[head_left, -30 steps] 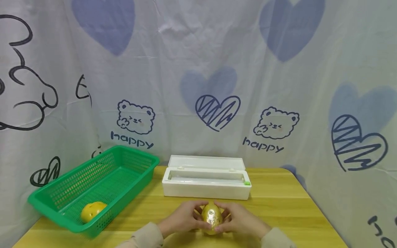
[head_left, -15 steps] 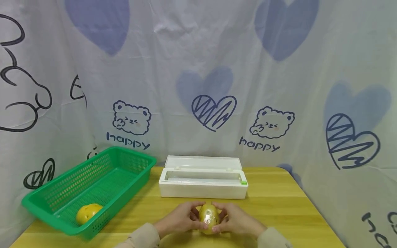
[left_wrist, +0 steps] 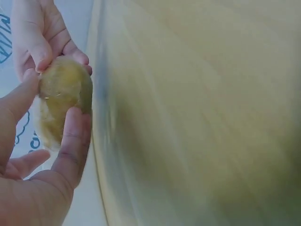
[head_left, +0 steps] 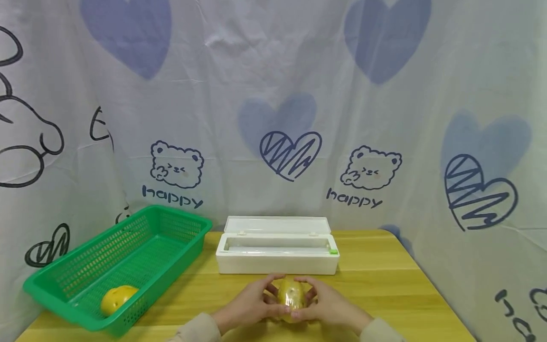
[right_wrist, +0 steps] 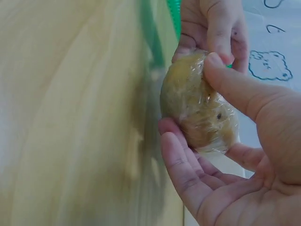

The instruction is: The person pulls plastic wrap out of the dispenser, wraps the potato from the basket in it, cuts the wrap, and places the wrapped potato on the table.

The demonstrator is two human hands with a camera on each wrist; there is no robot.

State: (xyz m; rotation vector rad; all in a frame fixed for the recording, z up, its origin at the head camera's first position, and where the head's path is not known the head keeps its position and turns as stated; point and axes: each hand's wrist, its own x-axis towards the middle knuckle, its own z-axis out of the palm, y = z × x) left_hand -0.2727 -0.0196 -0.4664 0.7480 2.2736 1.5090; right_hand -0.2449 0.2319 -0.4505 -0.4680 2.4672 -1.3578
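Note:
A yellow potato point(head_left: 292, 295) wrapped in shiny cling film is between both hands, close over the front of the table. My left hand point(head_left: 252, 304) grips its left side, thumb toward me and fingers curled round the far side. From the right, my right hand point(head_left: 331, 304) holds it the same way. In the right wrist view the film on the potato point(right_wrist: 200, 103) looks crinkled, with a dark spot on the skin. The left wrist view shows the potato point(left_wrist: 63, 94) pinched between thumb and fingers of both hands.
Behind the hands stands a white cling film dispenser point(head_left: 278, 262) with its lid raised and a green slider point(head_left: 333, 251) at the right. At left, a green plastic basket point(head_left: 171, 266) holds another yellow potato point(head_left: 117, 299). A printed curtain point(head_left: 239, 190) hangs behind the wooden table point(head_left: 376, 275).
The head view has shifted slightly, so the basket and dispenser appear a little further left. Both hands keep hold of the wrapped potato, their fingers shifting slightly on it.

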